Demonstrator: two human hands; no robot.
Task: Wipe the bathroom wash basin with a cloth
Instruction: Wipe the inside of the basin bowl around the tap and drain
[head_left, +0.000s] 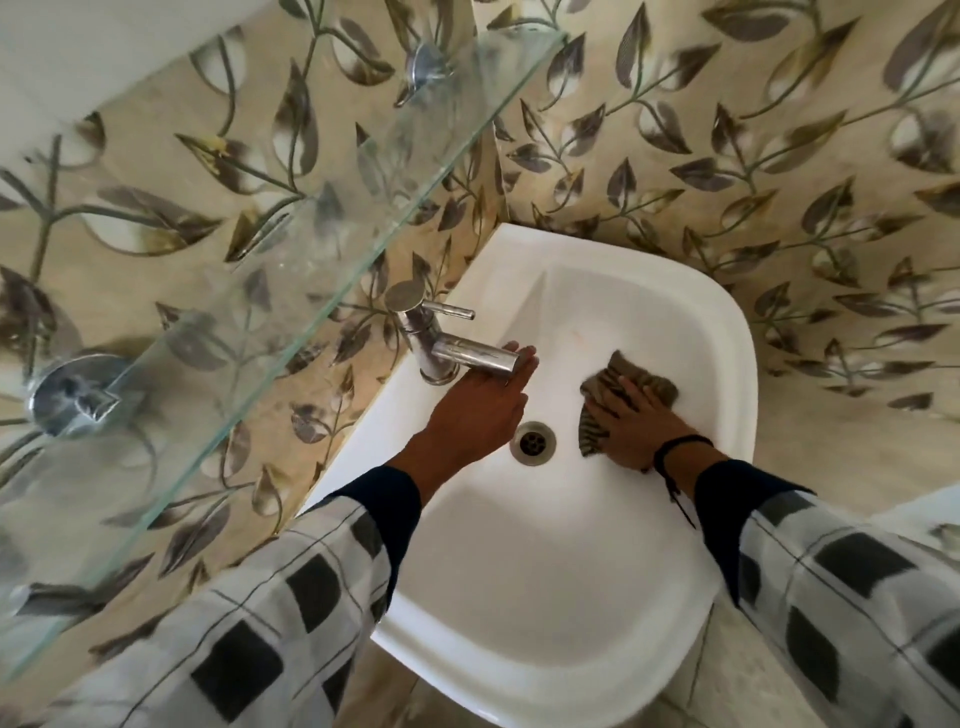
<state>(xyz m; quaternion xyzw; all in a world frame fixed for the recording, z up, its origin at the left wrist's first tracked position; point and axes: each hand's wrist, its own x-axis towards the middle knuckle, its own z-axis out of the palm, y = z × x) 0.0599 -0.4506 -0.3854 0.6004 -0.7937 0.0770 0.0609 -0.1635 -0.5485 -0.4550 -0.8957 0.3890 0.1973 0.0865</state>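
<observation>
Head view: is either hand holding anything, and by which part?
Right hand presses the cloth at its middle against the basin; left hand holds nothing, beneath the tap spout.

Walls (779, 156): beige tiles printed with grey-brown leaves on thin green stems, two faces meeting at a corner near top centre. Clear glass shelf (291, 244) with a greenish edge runs along the left wall on two chrome brackets (67, 392). Pale tiled floor (753, 670) at bottom edge; light soft, even.
</observation>
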